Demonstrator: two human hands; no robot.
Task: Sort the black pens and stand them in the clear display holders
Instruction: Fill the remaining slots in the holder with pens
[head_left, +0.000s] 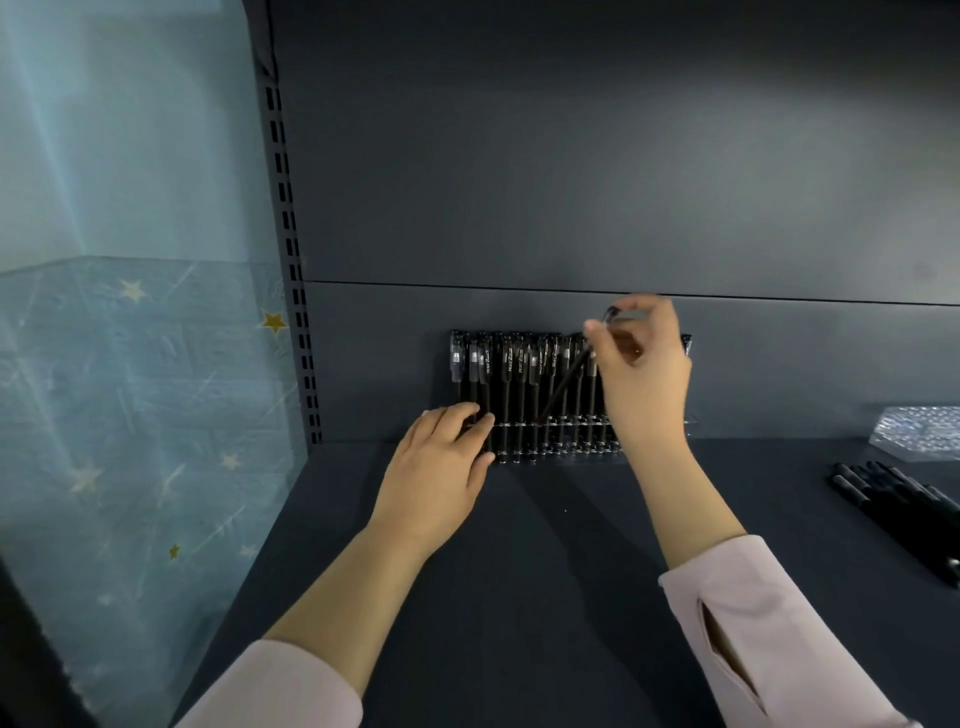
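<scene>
The pen (569, 374) in play is pinched at its top end by the right hand (644, 364), thumb and fingertips closed on it. It slants down and to the left, and its tip reaches the holder (561, 454) about midway along the row. It is not yet upright, so I'd say this one is mid-insertion.

The holder stands at the far edge of the shelf (571, 545), against the back panel. A dense row of pens (519, 384) already stands in it from the left end to where the right hand blocks the view. How full the right end is, I can't tell.

The left hand (436, 467) grips the holder's left end with bent fingers and thumb, seemingly to steady it.

Near the right, a bunch of loose pens (893, 499) lies flat on the shelf, unsorted, with clear wrapping (919, 436) beyond it. By my reckoning the job is well past half done.
</scene>
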